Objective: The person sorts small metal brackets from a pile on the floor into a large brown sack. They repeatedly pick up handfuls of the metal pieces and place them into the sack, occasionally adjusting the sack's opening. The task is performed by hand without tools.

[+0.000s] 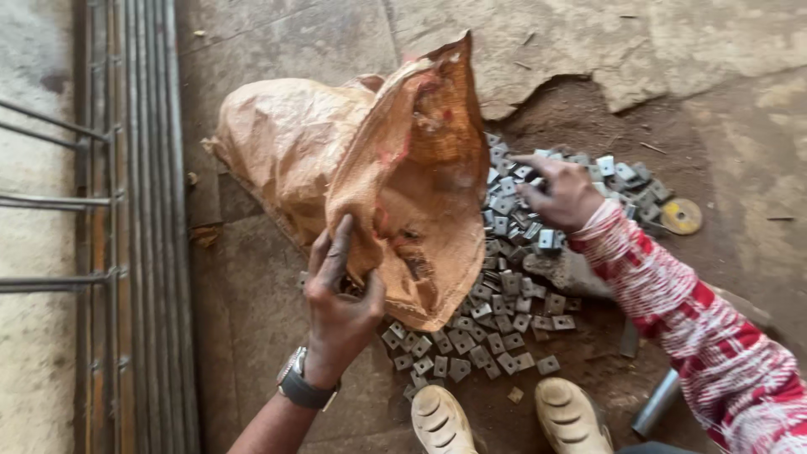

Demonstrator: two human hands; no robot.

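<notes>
Many metal squares (504,311), cracked concrete floor (740,126), steel bars (143,252)

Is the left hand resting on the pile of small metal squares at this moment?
No, the left hand grips the edge of the orange woven sack, while the right hand reaches into the metal squares.

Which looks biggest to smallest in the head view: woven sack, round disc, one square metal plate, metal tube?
1. woven sack, held by the left hand
2. metal tube, partly hidden
3. round disc
4. square metal plate

Tube versus disc is unsure: the tube lies nearer the camera.
</notes>
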